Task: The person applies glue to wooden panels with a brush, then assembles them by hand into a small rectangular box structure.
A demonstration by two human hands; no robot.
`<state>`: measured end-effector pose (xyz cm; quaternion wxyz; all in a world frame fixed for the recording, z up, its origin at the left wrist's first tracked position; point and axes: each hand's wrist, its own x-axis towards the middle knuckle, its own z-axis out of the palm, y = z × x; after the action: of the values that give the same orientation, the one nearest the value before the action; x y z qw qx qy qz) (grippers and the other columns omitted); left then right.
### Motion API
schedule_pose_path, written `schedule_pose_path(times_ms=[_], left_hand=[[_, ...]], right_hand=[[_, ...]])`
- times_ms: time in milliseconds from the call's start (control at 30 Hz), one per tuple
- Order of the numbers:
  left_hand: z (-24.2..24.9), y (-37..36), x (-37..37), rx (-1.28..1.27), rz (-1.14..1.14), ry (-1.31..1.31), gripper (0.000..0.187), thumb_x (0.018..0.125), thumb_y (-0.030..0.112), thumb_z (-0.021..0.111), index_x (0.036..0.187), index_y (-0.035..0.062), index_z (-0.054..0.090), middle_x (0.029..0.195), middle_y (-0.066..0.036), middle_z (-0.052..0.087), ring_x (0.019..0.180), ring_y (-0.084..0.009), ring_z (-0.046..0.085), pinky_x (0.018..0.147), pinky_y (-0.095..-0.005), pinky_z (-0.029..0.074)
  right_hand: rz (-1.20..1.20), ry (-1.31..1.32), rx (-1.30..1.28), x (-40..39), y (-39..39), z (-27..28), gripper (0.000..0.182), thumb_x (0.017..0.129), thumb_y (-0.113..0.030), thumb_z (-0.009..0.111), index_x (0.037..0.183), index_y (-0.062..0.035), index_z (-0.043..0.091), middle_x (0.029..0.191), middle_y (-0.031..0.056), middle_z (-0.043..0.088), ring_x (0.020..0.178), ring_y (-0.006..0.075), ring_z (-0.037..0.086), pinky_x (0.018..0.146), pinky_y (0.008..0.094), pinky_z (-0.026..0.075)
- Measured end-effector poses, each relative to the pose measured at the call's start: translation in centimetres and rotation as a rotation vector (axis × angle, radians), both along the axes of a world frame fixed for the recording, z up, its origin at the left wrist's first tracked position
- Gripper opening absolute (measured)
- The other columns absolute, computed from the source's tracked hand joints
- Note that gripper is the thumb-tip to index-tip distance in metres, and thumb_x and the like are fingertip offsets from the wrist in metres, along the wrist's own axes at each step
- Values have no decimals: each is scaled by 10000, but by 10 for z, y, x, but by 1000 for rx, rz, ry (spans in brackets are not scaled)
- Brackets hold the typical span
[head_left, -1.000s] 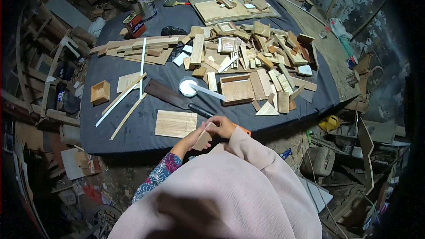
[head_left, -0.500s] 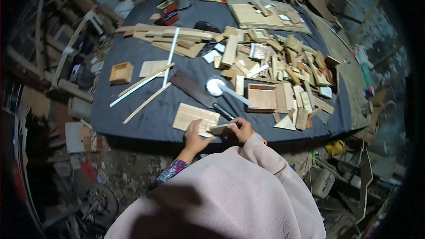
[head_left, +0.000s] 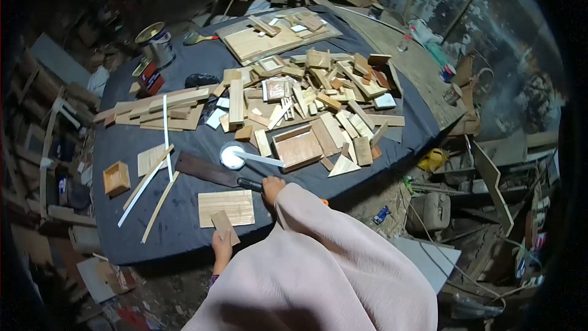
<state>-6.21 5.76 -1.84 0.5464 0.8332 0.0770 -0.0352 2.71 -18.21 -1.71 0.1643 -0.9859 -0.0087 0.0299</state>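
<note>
My left hand (head_left: 223, 246) holds a small flat wooden piece (head_left: 225, 225) over the lower edge of a rectangular light wooden board (head_left: 225, 207) at the table's front. My right hand (head_left: 273, 189) is closed around the black handle of a handsaw (head_left: 207, 169), whose dark blade lies flat on the cloth, pointing left. Just behind the saw stands a round container of white glue (head_left: 233, 156), with a white strip (head_left: 262, 160) reaching from it to an open wooden box (head_left: 297, 147).
Offcuts (head_left: 331, 86) are heaped at the right of the dark-clothed table (head_left: 135, 242). Thin strips (head_left: 160, 205) and a small wooden box (head_left: 116, 178) lie left. A paint can (head_left: 158, 46), a red tin (head_left: 149, 79) and a brush (head_left: 197, 38) are at the back.
The view has swung right. My right hand has left the small wooden piece and taken hold of the saw handle. My left hand now holds the piece alone, nearer the table's front edge.
</note>
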Motion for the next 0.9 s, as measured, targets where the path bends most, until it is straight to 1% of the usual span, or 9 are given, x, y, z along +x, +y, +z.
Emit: schedule_pose_path(times_ms=[167,200,433,533,567,633,767,833,900], left_hand=[[-12,0,11,-72,33,26,217,772,151,568,871,-38,530,784,-115,576,718,-160,543,646,-279,426],[10,-9,12,-94,68,117,224,775,140,560,892,-47,523,810,-109,575,729,-161,544,647,-276,427],[17,-13,16,-110,60,120,226,787,133,537,920,-48,511,838,-104,572,730,-159,541,645,-270,429],[18,-11,16,-252,97,95,214,794,128,524,928,-39,509,838,-100,572,741,-152,541,651,-269,430],[20,-15,12,-199,145,63,213,799,132,519,928,-38,507,831,-101,571,742,-149,543,647,-271,432],[20,-24,13,-200,131,-5,215,803,143,521,927,-32,508,826,-102,572,733,-146,543,639,-274,433],[55,-75,17,-140,13,-49,237,794,169,549,921,-28,516,821,-106,577,734,-154,546,644,-275,429],[48,-96,21,-78,-77,-66,239,788,173,558,912,-28,520,812,-110,576,737,-158,545,647,-278,426],[44,-113,23,-19,-174,-90,241,782,176,567,903,-28,525,804,-113,575,741,-162,544,649,-281,424]], right_hand=[[19,91,243,-21,1,17,250,720,-178,552,872,-32,416,838,188,539,757,336,551,658,418,438],[33,62,246,-28,-3,24,263,718,-185,558,879,-35,414,836,182,538,760,335,549,654,416,438],[58,-197,340,-93,-58,104,355,683,-205,598,968,-42,463,864,155,547,772,333,539,650,388,440],[-127,-266,391,-131,-101,138,337,665,-178,615,952,-35,510,870,153,557,781,319,546,668,362,447],[-199,-265,406,-143,-117,144,347,660,-167,623,962,-35,514,886,153,561,807,314,550,690,358,449],[-415,-453,428,-160,-152,144,358,654,-138,625,980,-22,531,920,160,564,825,289,566,710,336,450],[-780,-840,275,-153,-238,113,346,685,-116,604,999,9,531,934,188,568,840,269,567,735,316,437],[-1024,-741,518,-135,-266,113,372,695,-127,599,1013,47,514,943,201,567,850,273,563,746,310,429],[-1090,-838,523,-117,-317,53,405,698,-131,602,1012,101,494,926,194,576,793,248,570,711,294,428]])
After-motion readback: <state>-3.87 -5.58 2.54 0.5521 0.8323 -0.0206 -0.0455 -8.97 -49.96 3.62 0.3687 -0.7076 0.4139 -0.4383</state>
